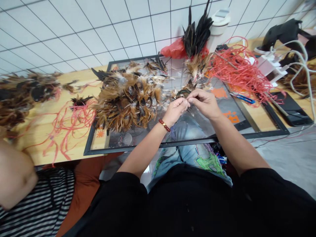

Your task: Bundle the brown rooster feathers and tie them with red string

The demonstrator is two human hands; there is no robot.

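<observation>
My left hand (176,111), with a red bead bracelet on its wrist, and my right hand (203,102) meet fingertip to fingertip over the glass panel. Both are closed in a pinch. Dark and brown feathers (188,89) show just behind the fingers; what the fingertips grip is too small to tell. To the left of my hands lies a large heap of brown feathers (130,98). Another small feather bunch (197,67) lies behind my right hand, near black upright feathers (196,34).
Red plastic string (239,72) is piled at the right, by a blue cutter (243,98), a phone (293,108) and white cables (302,56). More string (69,121) and feathers (27,95) lie left. The black frame (148,146) edges the glass. A person in stripes (49,200) sits left.
</observation>
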